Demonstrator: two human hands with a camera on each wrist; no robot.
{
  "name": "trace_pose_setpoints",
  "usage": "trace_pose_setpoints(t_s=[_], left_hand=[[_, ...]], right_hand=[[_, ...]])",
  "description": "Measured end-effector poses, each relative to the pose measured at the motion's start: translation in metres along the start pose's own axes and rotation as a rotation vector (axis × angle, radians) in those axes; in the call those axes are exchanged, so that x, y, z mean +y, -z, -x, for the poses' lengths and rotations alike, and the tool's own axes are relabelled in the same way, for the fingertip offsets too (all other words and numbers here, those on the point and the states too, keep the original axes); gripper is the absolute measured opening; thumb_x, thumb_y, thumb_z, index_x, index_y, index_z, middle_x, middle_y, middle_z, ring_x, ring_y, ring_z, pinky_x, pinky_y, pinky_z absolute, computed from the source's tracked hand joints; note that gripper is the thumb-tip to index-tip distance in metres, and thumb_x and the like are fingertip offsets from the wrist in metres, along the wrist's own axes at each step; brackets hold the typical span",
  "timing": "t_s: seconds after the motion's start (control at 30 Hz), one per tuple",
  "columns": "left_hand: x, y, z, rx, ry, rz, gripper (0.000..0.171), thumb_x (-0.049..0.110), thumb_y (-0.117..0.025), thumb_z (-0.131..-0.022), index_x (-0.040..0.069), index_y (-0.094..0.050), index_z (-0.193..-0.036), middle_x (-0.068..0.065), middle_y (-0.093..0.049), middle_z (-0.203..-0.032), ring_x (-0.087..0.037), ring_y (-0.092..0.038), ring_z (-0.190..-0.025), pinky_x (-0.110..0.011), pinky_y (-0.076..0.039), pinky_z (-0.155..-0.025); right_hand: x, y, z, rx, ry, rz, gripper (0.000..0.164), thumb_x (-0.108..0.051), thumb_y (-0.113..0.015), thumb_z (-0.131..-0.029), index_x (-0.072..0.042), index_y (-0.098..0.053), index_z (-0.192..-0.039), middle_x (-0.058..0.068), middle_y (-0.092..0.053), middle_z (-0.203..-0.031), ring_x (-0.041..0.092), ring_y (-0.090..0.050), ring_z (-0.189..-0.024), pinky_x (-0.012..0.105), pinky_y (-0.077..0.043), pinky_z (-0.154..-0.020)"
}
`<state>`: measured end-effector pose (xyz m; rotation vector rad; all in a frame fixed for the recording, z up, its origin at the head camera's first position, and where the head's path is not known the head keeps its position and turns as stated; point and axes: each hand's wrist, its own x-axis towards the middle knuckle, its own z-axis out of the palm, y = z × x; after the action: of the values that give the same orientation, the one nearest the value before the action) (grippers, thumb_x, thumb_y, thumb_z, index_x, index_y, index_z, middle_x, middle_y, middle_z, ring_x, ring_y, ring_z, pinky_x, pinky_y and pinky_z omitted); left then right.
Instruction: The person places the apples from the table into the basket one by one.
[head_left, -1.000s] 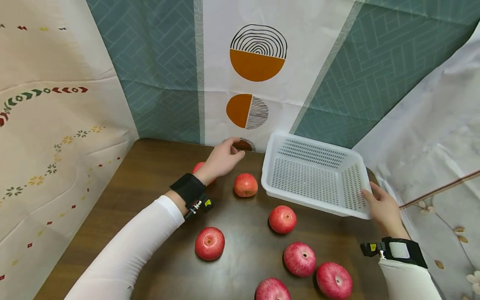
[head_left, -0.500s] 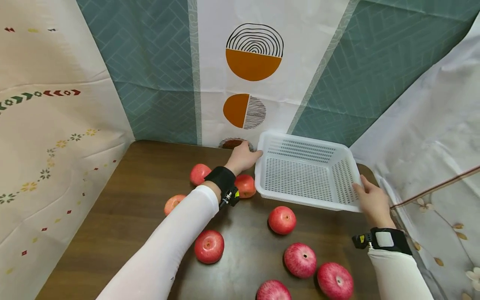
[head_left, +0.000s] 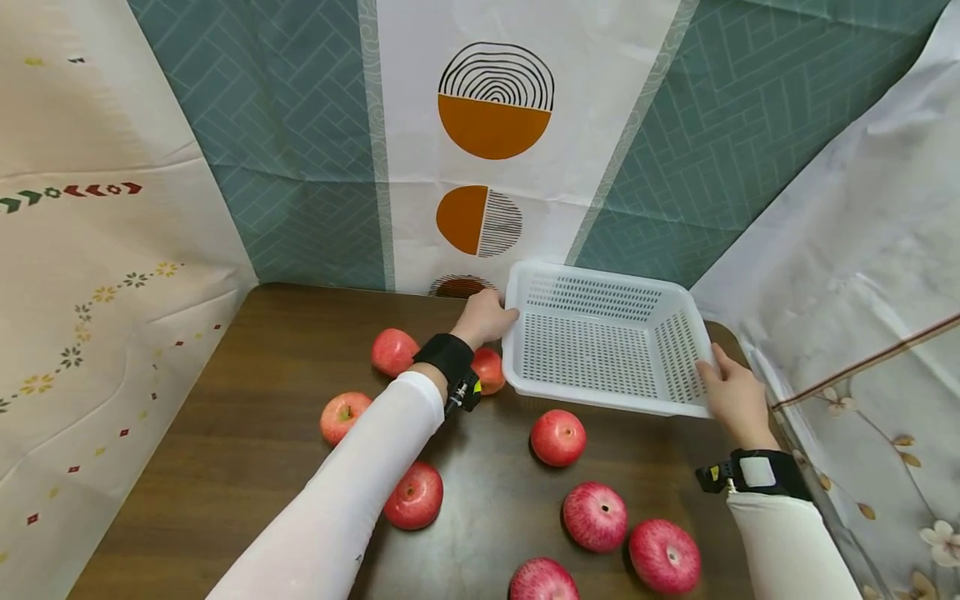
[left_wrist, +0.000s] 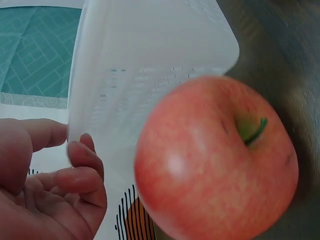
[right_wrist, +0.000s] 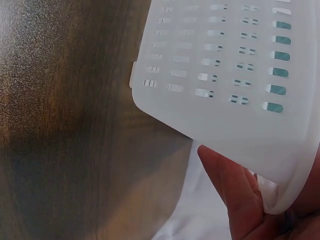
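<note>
A white perforated plastic basket (head_left: pixel 600 399) stands at the back right of the table, its inside bare. My left hand (head_left: pixel 483 319) pinches its left rim, thumb on one side and curled fingers on the other in the left wrist view. On the opposite end my right hand (head_left: pixel 738 404) grips the right rim near the front corner, with fingers under the rim (right_wrist: pixel 235 190) in the right wrist view. A red apple (left_wrist: pixel 215 160) lies close beside my left hand and the basket; in the head view this apple (head_left: pixel 491 372) is partly hidden by the wrist.
Several more red apples lie on the brown table (head_left: pixel 247 392), among them one left of the wrist (head_left: pixel 393 352), one in front of the basket (head_left: pixel 558 437) and one at the lower right (head_left: pixel 664 557). Patterned cloths (head_left: pixel 285 150) hang close behind and along both sides.
My left hand has moved right, past the apples, and taken hold of the basket's left rim. The right hand has kept its grip. The head view has shifted slightly.
</note>
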<state>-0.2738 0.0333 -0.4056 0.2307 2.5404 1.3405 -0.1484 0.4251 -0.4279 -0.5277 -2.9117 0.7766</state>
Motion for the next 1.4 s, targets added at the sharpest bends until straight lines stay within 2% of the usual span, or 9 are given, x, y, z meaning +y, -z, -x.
trace_pose_setpoints(t_s=[0.23,0.43,0.6,0.77,0.93,1.03,1.17,1.27,1.4], left_hand=[[-0.001,-0.007,-0.005,-0.009,0.034,0.04,0.032,0.019,-0.062,-0.107,-0.003,-0.065,-0.129,-0.017,-0.07,-0.116,-0.029,-0.069,-0.097,-0.037,-0.061,-0.082],[-0.002,-0.008,-0.006,-0.005,0.045,0.04,0.033,0.021,-0.062,-0.107,-0.002,-0.065,-0.13,-0.016,-0.07,-0.116,-0.027,-0.068,-0.094,-0.033,-0.06,-0.074],[-0.002,-0.007,-0.002,-0.006,0.04,0.07,0.036,0.021,-0.063,-0.107,-0.002,-0.063,-0.134,-0.018,-0.07,-0.118,-0.029,-0.071,-0.093,-0.034,-0.061,-0.072],[-0.003,-0.004,-0.001,-0.016,0.018,0.074,0.039,0.022,-0.065,-0.106,-0.003,-0.062,-0.136,-0.019,-0.07,-0.118,-0.03,-0.071,-0.094,-0.036,-0.062,-0.074],[-0.003,-0.009,-0.006,-0.039,0.03,0.09,0.043,0.021,-0.068,-0.105,-0.001,-0.06,-0.142,-0.018,-0.07,-0.123,-0.031,-0.073,-0.099,-0.04,-0.064,-0.079],[-0.002,-0.016,-0.009,-0.036,0.035,0.065,0.049,0.023,-0.068,-0.105,0.001,-0.055,-0.147,-0.017,-0.069,-0.129,-0.031,-0.073,-0.105,-0.043,-0.063,-0.086],[0.0,-0.026,-0.009,0.012,0.023,0.002,0.055,0.022,-0.066,-0.106,0.0,-0.044,-0.152,-0.02,-0.065,-0.134,-0.033,-0.071,-0.112,-0.046,-0.061,-0.091],[0.002,-0.033,-0.006,0.054,0.04,-0.018,0.055,0.016,-0.061,-0.107,-0.003,-0.039,-0.154,-0.023,-0.066,-0.129,-0.034,-0.072,-0.108,-0.046,-0.062,-0.086],[0.002,-0.041,-0.008,0.098,0.072,-0.032,0.06,0.012,-0.055,-0.108,-0.003,-0.031,-0.161,-0.022,-0.068,-0.118,-0.033,-0.073,-0.097,-0.045,-0.062,-0.08]], right_hand=[[0.001,0.003,0.001,-0.025,0.006,-0.035,0.066,-0.04,-0.041,-0.116,-0.002,-0.024,-0.167,0.037,-0.041,-0.157,0.055,-0.053,-0.129,0.067,-0.043,-0.098],[0.0,0.013,0.002,-0.078,0.006,-0.103,0.076,-0.048,-0.034,-0.115,0.002,-0.014,-0.169,0.042,-0.033,-0.16,0.061,-0.041,-0.141,0.073,-0.037,-0.108],[0.005,0.025,0.013,-0.034,0.052,-0.081,0.077,-0.052,-0.032,-0.115,-0.003,-0.012,-0.171,0.043,-0.045,-0.151,0.063,-0.049,-0.133,0.074,-0.041,-0.102],[0.011,0.04,0.04,0.003,0.105,-0.022,0.074,-0.048,-0.039,-0.115,-0.003,-0.02,-0.17,0.04,-0.05,-0.149,0.062,-0.051,-0.132,0.075,-0.04,-0.101],[0.012,0.046,0.082,-0.014,0.167,0.057,0.066,-0.046,-0.056,-0.111,0.004,-0.049,-0.153,0.037,-0.058,-0.138,0.057,-0.059,-0.12,0.069,-0.048,-0.089],[0.009,0.045,0.106,-0.07,0.225,0.088,0.059,-0.045,-0.066,-0.107,0.002,-0.059,-0.142,0.029,-0.062,-0.132,0.047,-0.061,-0.114,0.058,-0.054,-0.083],[0.005,0.039,0.131,-0.17,0.308,0.08,0.056,-0.041,-0.078,-0.1,-0.004,-0.061,-0.139,0.018,-0.062,-0.134,0.036,-0.06,-0.116,0.039,-0.057,-0.079],[0.004,0.032,0.144,-0.241,0.363,0.081,0.06,-0.041,-0.084,-0.095,-0.01,-0.06,-0.14,0.012,-0.06,-0.137,0.033,-0.06,-0.12,0.037,-0.057,-0.081],[0.002,0.025,0.153,-0.315,0.403,0.092,0.069,-0.048,-0.088,-0.089,-0.014,-0.059,-0.141,0.007,-0.059,-0.137,0.032,-0.061,-0.12,0.041,-0.057,-0.083]])
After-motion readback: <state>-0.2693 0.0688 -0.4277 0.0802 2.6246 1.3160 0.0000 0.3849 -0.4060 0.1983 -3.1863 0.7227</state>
